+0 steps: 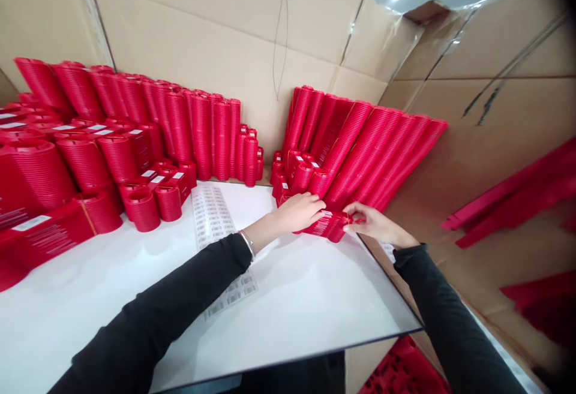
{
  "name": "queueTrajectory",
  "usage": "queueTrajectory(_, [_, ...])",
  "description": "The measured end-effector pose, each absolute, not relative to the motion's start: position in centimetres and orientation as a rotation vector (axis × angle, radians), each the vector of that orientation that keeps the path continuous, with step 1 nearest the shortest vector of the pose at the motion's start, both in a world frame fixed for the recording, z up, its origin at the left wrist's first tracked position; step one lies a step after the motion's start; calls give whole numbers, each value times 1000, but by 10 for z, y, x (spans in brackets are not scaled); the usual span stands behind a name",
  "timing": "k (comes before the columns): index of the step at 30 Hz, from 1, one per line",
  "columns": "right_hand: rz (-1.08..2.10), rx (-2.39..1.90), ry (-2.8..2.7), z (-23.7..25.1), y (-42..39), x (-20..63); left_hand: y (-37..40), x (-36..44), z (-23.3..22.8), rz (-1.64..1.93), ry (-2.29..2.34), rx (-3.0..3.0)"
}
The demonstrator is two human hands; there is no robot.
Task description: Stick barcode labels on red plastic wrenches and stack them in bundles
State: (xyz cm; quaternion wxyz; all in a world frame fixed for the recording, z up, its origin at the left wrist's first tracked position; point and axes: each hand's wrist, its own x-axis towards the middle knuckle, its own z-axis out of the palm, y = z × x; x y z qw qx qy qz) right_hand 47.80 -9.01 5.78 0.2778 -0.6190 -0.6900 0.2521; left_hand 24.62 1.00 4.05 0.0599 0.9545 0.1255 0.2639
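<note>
A small bundle of stacked red plastic pieces (323, 226) with ribbed round ends lies near the right side of the white table. My left hand (300, 211) comes over its left part, fingers bent down onto it. At its right end my right hand (369, 223) pinches the edge with thumb and fingers, beside what looks like a thin band. A white label shows on top of the bundle, partly behind my left fingers. Just beyond stand short red stacks (302, 177), some bearing white labels.
Sheets of printed barcode labels (211, 214) lie under my left forearm on the white table (288, 322). Tall red stacks (220, 142) line the cardboard wall (202, 34), with more leaning stacks (373, 154) at right. Labelled bundles (49, 232) fill the left. A red crate (405, 370) sits below the table edge.
</note>
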Motion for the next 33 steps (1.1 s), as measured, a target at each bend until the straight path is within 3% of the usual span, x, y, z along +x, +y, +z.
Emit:
queueTrajectory(12, [932, -1547, -1783, 50, -88, 475, 7, 239, 17, 818, 359, 3000])
queueTrajectory(25, [786, -1551, -1656, 4, -110, 448, 9, 238, 15, 887, 331, 2867])
queueTrajectory(33, [722, -1560, -1714, 10, -113, 429, 14, 228, 15, 898, 288, 2782])
